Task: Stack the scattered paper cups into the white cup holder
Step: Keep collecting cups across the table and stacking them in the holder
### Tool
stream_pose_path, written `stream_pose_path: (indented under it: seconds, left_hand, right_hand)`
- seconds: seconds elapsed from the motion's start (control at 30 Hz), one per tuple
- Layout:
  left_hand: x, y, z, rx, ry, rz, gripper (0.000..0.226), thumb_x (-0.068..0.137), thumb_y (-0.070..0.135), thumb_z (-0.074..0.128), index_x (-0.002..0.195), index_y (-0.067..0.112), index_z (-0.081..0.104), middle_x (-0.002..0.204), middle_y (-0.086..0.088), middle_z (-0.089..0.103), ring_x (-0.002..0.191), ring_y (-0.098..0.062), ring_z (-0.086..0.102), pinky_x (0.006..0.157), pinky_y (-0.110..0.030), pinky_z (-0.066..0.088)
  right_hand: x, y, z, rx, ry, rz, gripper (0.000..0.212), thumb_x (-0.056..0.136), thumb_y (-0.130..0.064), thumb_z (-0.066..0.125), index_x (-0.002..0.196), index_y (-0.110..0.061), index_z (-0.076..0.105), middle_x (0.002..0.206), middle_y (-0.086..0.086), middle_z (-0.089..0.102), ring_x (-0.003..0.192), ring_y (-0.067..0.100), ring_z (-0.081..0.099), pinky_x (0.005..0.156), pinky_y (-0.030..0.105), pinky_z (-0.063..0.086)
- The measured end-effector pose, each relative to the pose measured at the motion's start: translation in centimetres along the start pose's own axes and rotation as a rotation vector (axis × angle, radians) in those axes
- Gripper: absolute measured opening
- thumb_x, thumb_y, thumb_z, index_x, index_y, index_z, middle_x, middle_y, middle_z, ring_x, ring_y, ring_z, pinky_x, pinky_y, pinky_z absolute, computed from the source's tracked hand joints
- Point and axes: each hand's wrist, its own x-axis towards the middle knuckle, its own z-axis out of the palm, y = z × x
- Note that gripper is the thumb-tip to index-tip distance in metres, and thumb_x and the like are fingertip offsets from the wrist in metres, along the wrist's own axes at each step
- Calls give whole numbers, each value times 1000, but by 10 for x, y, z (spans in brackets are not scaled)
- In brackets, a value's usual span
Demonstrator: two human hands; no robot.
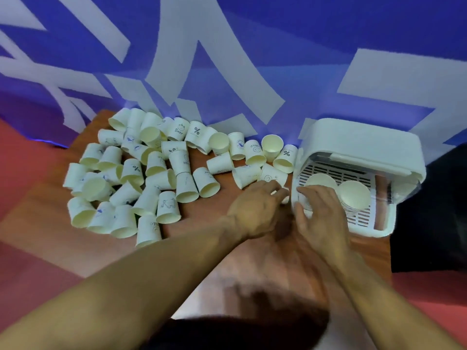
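The paper cups (131,170) are small and cream-white. Many carry dark prints: a percent sign, the word "Beer", little animals, smiling faces. They lie in a loose heap across the left and middle of the wooden table (202,228), most tipped on their sides, with a few upright and mouth up along the back edge. The white cup holder (353,140) sits at the table's right end, its boxy lid raised over the back and a slotted tray (336,173) showing beneath. Two piles of nested cups stand in the tray side by side, the left stack (321,179) and the right stack (353,195). The right hand (321,218) reaches over the holder's near-left corner, its fingers (310,190) and thumb curled round the side of the left stack. The left hand (252,210) is just beside it over the table, its fingers stretched toward a bit of white at the holder's wall; the hand hides whether they grasp anything. Two fallen cups (247,175) lie just behind the left hand, between the heap and the holder. A blue backdrop (252,34) with broad white strokes hangs behind the table, and a dark mass (429,210) fills the space to the holder's right.
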Motion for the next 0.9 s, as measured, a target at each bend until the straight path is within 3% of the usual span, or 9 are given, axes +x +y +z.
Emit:
stream_pose_path:
  seconds: [0.13, 0.27, 0.37, 0.57, 0.63, 0.73, 0.83, 0.9]
  left_hand:
    - [-53, -35, -14, -37, 74, -149, 44, 84, 29, 44, 121, 13, 60, 109, -9, 60, 92, -30, 57, 76, -40, 48]
    - [-116, -73, -23, -54, 205, -369, 41, 87, 24, 53, 127, 17, 57, 120, -7, 58, 102, -29, 55, 81, -39, 49]
    - [-161, -99, -23, -79, 265, -557, 39, 88, 27, 53, 126, 21, 57, 119, -2, 57, 101, -26, 55, 77, -38, 50]
    - [-238, -155, -18, -288, 323, -963, 32, 89, 27, 55, 120, 23, 63, 114, 1, 61, 99, -22, 60, 76, -31, 48]
    - [-253, -173, -18, -463, 317, -1149, 29, 88, 25, 56, 116, 25, 65, 109, 6, 65, 98, -16, 62, 73, -26, 43]
    - [-262, -196, -14, -861, 390, -1347, 16, 85, 22, 58, 93, 26, 71, 91, 10, 69, 83, -12, 61, 66, -24, 44]
    - [-263, -220, -7, -1231, 567, -1549, 13, 82, 22, 66, 75, 12, 68, 76, -7, 68, 61, -21, 58, 55, -25, 44]
    - [-261, -234, -3, -1453, 628, -1675, 19, 86, 22, 67, 77, 5, 64, 66, -12, 61, 49, -20, 50, 47, -24, 41]
  right_hand:
    - [11, -50, 21, 53, -103, -64, 31, 81, -16, 62, 111, -8, 66, 108, 9, 64, 103, 26, 53, 91, 30, 40]
    - [16, -100, 47, 84, -225, -143, 31, 85, -18, 65, 115, -12, 65, 111, 6, 63, 104, 25, 55, 89, 33, 44]
    - [17, -140, 70, 108, -325, -199, 31, 85, -19, 67, 115, -14, 64, 108, 4, 62, 100, 24, 57, 86, 33, 46]
    - [2, -217, 125, 231, -588, -62, 28, 84, -26, 68, 112, -22, 64, 100, -8, 64, 88, 10, 61, 78, 28, 51]
    - [-7, -239, 149, 313, -686, 151, 25, 82, -23, 71, 106, -19, 67, 92, -9, 67, 81, 6, 63, 77, 25, 52]
    - [-21, -266, 183, 516, -767, 661, 21, 79, -14, 74, 99, -8, 68, 85, -1, 71, 79, 12, 67, 79, 30, 55]
    - [-27, -288, 205, 778, -783, 1261, 17, 86, -11, 70, 97, 1, 66, 92, 14, 67, 85, 24, 63, 81, 34, 53]
    - [-26, -296, 219, 847, -756, 1503, 19, 89, -15, 67, 103, -2, 63, 102, 18, 65, 92, 26, 63, 83, 33, 52]
